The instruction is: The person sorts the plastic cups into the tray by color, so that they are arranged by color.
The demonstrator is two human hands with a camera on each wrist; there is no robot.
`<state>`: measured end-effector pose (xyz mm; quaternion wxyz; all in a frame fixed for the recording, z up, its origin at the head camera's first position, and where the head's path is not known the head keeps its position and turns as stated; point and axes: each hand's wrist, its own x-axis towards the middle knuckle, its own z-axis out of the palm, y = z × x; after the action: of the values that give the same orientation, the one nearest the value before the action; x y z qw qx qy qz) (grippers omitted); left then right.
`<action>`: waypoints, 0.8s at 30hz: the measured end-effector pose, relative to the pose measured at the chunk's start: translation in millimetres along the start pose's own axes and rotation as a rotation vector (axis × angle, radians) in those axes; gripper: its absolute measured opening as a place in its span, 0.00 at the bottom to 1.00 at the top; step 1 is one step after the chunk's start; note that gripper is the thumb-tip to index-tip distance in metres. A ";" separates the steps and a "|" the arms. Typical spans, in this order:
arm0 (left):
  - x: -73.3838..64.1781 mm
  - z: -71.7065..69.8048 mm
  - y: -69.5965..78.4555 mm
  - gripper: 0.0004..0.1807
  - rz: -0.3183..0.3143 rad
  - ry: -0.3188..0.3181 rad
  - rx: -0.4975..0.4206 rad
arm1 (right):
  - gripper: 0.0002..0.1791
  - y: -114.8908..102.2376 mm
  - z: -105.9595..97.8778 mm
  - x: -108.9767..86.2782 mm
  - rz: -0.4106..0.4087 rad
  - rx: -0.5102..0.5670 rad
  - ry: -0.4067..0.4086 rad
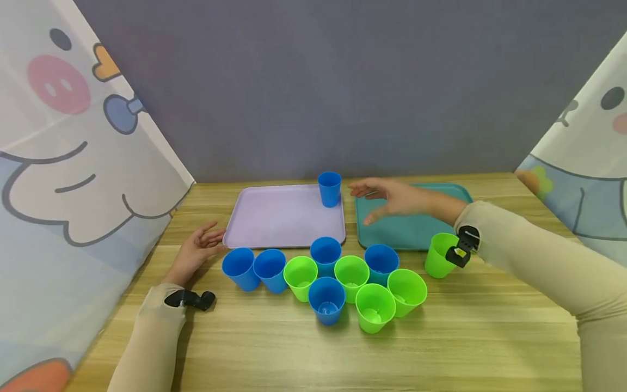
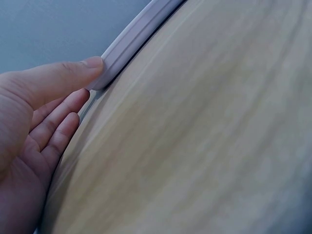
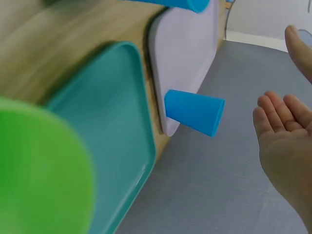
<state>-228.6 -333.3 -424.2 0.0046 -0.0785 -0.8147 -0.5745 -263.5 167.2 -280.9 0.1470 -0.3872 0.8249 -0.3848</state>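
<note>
My right hand (image 1: 392, 197) hovers over the teal tray (image 1: 436, 239), fingers spread and holding nothing. Just left of its fingertips, a blue cup (image 1: 330, 190) stands upright in the back right corner of the lilac tray (image 1: 281, 218). The right wrist view also shows that blue cup (image 3: 192, 109), apart from the hand (image 3: 287, 131). At the lilac tray's front left corner is my left hand (image 1: 196, 253), fingers loosely extended. In the left wrist view its thumb (image 2: 73, 75) is at the tray's rim (image 2: 129, 44); whether it touches cannot be told.
Several blue cups (image 1: 240, 267) and green cups (image 1: 374, 310) stand upright, mouths up, in a cluster before the trays. A lone green cup (image 1: 438, 258) stands under my right wrist. A grey wall (image 1: 343, 98) rises behind the wooden table (image 1: 254, 348); printed cloths (image 1: 88, 163) flank it.
</note>
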 end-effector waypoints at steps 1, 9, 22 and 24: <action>0.0 0.0 -0.1 0.44 0.002 0.001 0.000 | 0.45 0.4 0.8 -3.7 -0.007 0.000 -0.017; 1.2 0.3 -1.7 0.43 0.015 0.005 0.002 | 0.43 3.6 5.6 -26.8 -0.014 0.002 -0.191; 1.4 0.6 -1.1 0.43 0.000 0.002 -0.005 | 0.39 14.0 11.4 -36.9 0.035 0.035 -0.384; 1.9 0.6 -0.1 0.43 -0.004 0.003 0.002 | 0.40 14.6 13.1 -37.1 0.048 0.039 -0.413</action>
<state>-230.4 -332.5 -424.3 0.0044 -0.0760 -0.8153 -0.5740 -239.7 194.2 -302.6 0.3292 -0.4353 0.7786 -0.3097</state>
